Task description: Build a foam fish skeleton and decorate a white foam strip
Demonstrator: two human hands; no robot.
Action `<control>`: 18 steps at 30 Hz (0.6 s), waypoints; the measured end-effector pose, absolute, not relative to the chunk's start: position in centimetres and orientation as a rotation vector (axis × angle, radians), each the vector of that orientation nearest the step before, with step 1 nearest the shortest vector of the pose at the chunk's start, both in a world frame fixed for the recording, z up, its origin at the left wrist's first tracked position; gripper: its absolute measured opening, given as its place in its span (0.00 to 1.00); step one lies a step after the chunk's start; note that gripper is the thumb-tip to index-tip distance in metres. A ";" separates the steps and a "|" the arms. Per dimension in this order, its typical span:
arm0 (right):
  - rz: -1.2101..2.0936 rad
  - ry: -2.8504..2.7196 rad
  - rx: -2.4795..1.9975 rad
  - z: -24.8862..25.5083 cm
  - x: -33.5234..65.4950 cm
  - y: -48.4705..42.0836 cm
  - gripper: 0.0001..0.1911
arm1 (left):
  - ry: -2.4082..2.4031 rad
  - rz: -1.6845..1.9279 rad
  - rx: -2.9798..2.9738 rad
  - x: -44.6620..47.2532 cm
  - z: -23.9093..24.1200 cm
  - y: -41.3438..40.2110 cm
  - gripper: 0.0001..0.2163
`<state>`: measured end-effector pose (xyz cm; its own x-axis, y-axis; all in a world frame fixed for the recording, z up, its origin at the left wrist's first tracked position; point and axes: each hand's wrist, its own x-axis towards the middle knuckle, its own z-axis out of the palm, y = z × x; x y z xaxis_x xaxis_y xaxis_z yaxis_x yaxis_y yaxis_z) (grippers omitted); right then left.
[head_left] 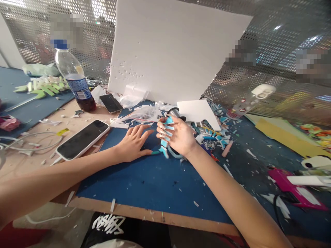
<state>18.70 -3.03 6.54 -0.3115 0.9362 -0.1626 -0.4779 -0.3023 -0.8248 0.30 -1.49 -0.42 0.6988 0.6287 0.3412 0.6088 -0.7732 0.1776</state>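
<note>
Two hands: left hand splayed flat, empty; right hand grip clamped on light-blue foam cutout.
Risk: thin cutout tearing if squeezed.

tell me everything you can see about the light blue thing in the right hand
It is a light blue cut-out, thin and flat, looking like foam sheet or card. Several short strips show between the curled fingers of the right hand, which grips it just above the blue mat. A curved strip loops down below the hand towards the mat. The left hand lies flat beside it, thumb near its lower tip; contact cannot be told.
</note>
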 end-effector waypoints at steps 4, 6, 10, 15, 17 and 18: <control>1.812 -0.900 -0.785 6.3 18.5 -3.2 0.12 | 1.206 0.667 2.843 0.1 -0.2 -0.5 0.16; 1.817 -0.926 -0.782 6.2 18.5 -3.2 0.12 | 1.273 0.752 2.811 -0.1 -0.1 0.0 0.13; 1.790 -0.913 -0.795 6.2 18.6 -3.3 0.13 | 1.136 0.719 2.848 -0.2 -0.2 0.1 0.19; 1.836 -0.909 -0.797 6.0 18.4 -3.6 0.15 | 1.212 0.669 2.884 -0.1 -0.4 0.1 0.19; 1.845 -0.929 -0.802 5.9 18.3 -3.7 0.15 | 1.312 0.725 2.851 -0.3 -0.2 0.4 0.15; 1.842 -0.938 -0.806 5.9 18.2 -3.7 0.14 | 1.331 0.748 2.841 -0.4 -0.1 0.5 0.15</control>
<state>18.25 -3.70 5.90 -0.3916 0.9084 -0.1467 -0.4155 -0.3168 -0.8526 -0.37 0.46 -0.09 0.5526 0.7063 0.4425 0.7453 -0.6564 0.1171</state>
